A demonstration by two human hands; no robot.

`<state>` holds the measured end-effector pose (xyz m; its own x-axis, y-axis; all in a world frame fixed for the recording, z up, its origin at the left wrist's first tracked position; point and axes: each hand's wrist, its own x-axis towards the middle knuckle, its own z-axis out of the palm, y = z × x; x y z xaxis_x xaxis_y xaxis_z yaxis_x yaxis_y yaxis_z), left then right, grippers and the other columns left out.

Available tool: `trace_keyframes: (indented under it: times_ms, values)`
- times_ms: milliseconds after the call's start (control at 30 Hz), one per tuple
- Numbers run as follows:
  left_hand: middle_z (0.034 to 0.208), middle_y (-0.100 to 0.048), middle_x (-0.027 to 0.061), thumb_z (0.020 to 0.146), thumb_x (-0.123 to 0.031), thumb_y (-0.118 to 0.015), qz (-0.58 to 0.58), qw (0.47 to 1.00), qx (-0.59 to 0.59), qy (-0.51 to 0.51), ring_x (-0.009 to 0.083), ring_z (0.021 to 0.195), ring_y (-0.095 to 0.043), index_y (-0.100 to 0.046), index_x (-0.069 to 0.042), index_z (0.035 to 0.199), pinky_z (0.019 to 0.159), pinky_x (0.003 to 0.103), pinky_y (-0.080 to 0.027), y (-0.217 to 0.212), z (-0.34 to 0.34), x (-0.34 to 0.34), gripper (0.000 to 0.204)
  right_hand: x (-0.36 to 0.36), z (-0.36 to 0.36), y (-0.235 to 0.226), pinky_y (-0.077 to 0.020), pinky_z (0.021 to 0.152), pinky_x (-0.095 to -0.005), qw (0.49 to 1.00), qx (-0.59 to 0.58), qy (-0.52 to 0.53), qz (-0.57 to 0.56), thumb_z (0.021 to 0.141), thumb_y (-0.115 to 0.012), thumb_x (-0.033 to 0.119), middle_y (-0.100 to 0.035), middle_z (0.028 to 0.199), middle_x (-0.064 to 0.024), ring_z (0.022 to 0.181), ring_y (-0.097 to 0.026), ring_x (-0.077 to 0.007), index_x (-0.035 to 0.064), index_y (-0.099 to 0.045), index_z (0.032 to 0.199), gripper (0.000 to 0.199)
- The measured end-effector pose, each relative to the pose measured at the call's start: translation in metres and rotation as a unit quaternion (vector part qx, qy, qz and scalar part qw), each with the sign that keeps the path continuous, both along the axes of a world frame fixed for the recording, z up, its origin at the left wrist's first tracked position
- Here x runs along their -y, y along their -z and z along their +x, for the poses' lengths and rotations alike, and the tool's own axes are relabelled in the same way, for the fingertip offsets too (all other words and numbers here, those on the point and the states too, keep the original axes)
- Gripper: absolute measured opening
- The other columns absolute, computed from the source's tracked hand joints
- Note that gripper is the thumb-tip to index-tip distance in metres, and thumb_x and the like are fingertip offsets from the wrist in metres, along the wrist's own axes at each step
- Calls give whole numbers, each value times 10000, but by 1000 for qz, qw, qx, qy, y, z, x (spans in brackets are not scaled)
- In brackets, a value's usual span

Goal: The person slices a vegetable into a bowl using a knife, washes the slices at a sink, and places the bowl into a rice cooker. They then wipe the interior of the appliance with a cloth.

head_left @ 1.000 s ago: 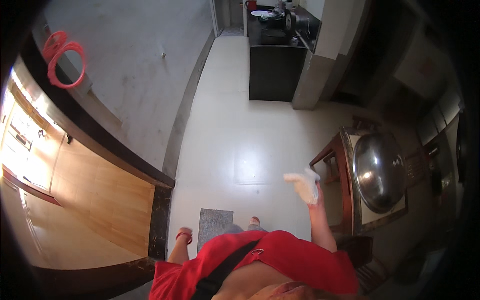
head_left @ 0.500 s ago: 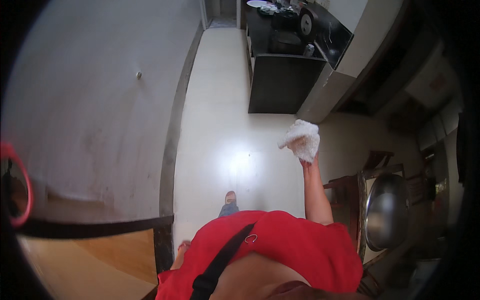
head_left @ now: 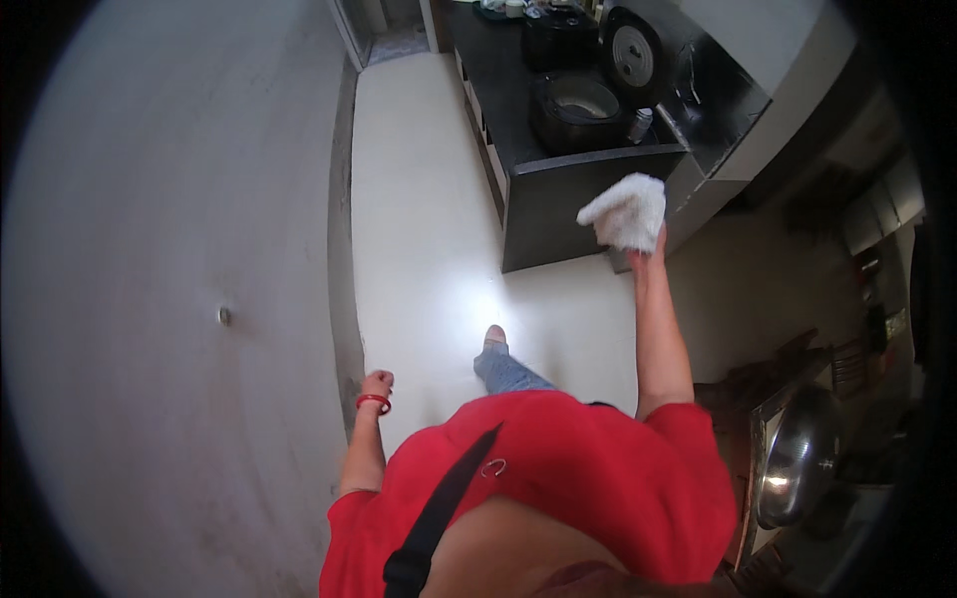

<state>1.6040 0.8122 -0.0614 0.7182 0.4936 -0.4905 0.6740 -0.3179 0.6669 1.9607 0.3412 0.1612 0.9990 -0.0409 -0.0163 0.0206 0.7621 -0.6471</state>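
A white cloth (head_left: 630,212), fluffy like a towel, is held up at the end of my outstretched right arm, in front of the counter's dark end panel. It covers most of my right hand (head_left: 649,253), so only a bit near the wrist shows. My left hand (head_left: 377,385) hangs low beside the grey wall, fingers curled in and nothing seen in them. A red bangle (head_left: 374,403) circles the left wrist.
Ahead runs a black counter (head_left: 495,110). On it stand a dark rice cooker (head_left: 576,122) with its lid (head_left: 635,56) raised, and a silver can (head_left: 640,126). The grey wall (head_left: 189,199) borders my left. A shiny metal bowl (head_left: 797,458) rests on a table at lower right.
I have walked forward, so the counter and cooker are closer. My right hand has risen with the white cloth. My left hand has come into fuller view.
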Motion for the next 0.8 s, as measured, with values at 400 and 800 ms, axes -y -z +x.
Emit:
trace_keyframes:
  times_ms: [400,800]
  values:
    - [732,-578,123,740,-222,-515,10,948,-303,93,236,673,-551,-618,-38,772,608,338,-431,-1,67,-56,214,-68,300,-23,-451,723,-255,963,-14,117,-242,868,-477,128,-564,1007,-35,875,-546,-147,72,-470,1184,321]
    - [544,-508,21,772,-122,-498,-83,970,-219,62,126,430,-450,-579,-39,700,406,274,-359,-6,413,-177,136,-169,390,16,-423,806,-421,539,-126,40,-832,797,-540,313,-570,978,-234,917,-546,-359,82,-503,1147,420]
